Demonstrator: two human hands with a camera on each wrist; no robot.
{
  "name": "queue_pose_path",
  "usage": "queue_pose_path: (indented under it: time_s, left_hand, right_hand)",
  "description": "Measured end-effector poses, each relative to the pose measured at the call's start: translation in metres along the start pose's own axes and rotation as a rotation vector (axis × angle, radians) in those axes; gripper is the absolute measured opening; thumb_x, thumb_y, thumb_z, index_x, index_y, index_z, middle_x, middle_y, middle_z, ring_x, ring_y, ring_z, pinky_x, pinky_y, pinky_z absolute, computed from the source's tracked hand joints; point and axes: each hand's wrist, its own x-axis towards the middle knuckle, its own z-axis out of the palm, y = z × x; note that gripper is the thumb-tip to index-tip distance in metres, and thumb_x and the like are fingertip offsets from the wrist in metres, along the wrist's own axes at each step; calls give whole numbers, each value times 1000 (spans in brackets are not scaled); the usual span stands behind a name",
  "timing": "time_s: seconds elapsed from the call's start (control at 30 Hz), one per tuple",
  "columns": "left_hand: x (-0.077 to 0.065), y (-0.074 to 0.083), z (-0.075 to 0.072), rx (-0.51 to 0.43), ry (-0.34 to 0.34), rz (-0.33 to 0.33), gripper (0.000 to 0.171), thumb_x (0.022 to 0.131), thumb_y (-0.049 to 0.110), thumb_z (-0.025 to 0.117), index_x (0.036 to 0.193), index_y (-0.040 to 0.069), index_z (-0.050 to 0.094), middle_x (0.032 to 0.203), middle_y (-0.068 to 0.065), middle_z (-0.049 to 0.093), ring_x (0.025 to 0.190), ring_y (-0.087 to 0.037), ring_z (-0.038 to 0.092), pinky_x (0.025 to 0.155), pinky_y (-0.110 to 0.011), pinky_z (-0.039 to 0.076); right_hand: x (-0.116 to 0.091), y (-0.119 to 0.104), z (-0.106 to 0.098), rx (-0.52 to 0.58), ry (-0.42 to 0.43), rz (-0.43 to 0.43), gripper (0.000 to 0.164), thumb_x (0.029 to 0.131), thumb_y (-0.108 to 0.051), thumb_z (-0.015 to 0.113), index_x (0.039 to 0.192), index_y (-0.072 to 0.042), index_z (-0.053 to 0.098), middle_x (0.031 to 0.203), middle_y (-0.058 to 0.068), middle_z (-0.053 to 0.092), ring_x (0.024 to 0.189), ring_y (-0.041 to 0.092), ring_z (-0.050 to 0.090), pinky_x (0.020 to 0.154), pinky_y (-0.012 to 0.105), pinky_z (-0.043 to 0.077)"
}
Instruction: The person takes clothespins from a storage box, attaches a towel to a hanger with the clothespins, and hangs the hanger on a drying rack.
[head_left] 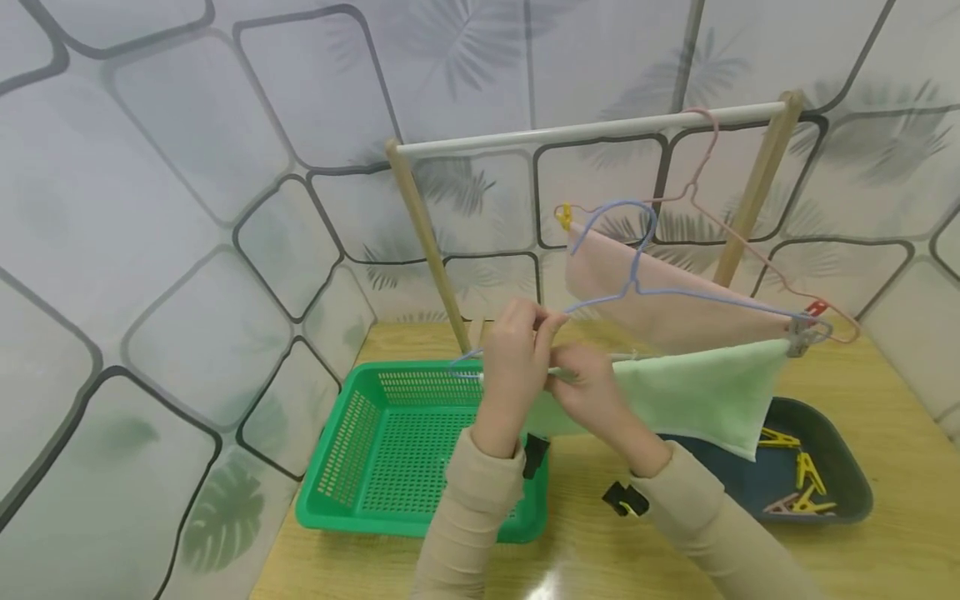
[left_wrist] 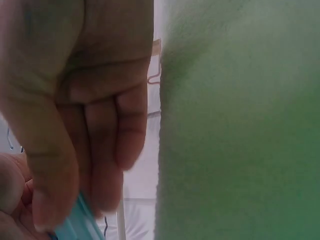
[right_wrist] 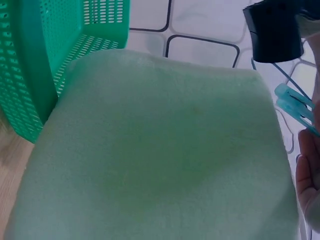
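Note:
My left hand (head_left: 513,371) is raised at the left arm of a blue hanger (head_left: 637,287). Its thumb and fingers pinch a light-blue clothespin (left_wrist: 80,222), also visible in the right wrist view. Just right of it, my right hand (head_left: 588,387) curls its fingers at the top edge of a pale green cloth (head_left: 697,387); its fingertips are blurred and partly hidden. A grey clothespin (head_left: 801,333) fastens the cloth's right corner to the hanger. The cloth hangs down broadly in both wrist views.
Behind stands a rack with a white rail (head_left: 600,131). A pink hanger (head_left: 701,200) hangs there with a pink cloth (head_left: 637,292) clipped by yellow and red clothespins. A green basket (head_left: 318,492) is at left; a dark tray (head_left: 855,467) with several clothespins is at right.

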Motion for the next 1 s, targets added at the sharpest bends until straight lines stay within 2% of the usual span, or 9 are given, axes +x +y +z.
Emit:
queue_pose_path:
  time_s: [0.1,0.2,0.4,0.7,1.0]
  left_hand:
    - [0,3,1,5,5,19,28,78,30,46,66,5,49,64,-1,45,57,-9,44,53,-13,36]
    - [-1,5,3,8,5,31,26,78,28,47,65,5,48,63,-1,45,56,-9,43,52,-13,35]
    - [-3,7,6,5,-2,22,23,76,26,51,65,6,48,62,0,44,55,-9,43,51,-13,35]
    - [-3,10,8,4,-6,34,22,76,26,51,65,7,49,62,0,45,56,-9,44,52,-14,36]
    - [-4,14,11,2,-28,24,24,77,29,48,67,7,50,63,1,46,57,-8,44,52,-13,36]
  right_hand:
    - [0,1,5,-36,2,-40,17,59,7,55,56,-9,54,53,-5,47,48,6,40,46,17,34]
    - [-2,2,8,-70,-4,-57,21,61,7,48,50,-11,48,49,-7,39,45,4,32,41,15,29]
    - [-5,2,10,-118,-23,-46,22,62,7,44,47,-9,43,49,-5,37,44,5,31,38,15,27]
    - [-6,2,10,-184,-28,-18,18,61,6,48,50,-7,43,48,-3,39,42,6,35,37,16,30]
    - [-6,1,9,-130,-86,41,21,62,8,49,50,-8,41,46,-5,37,39,4,34,35,16,29]
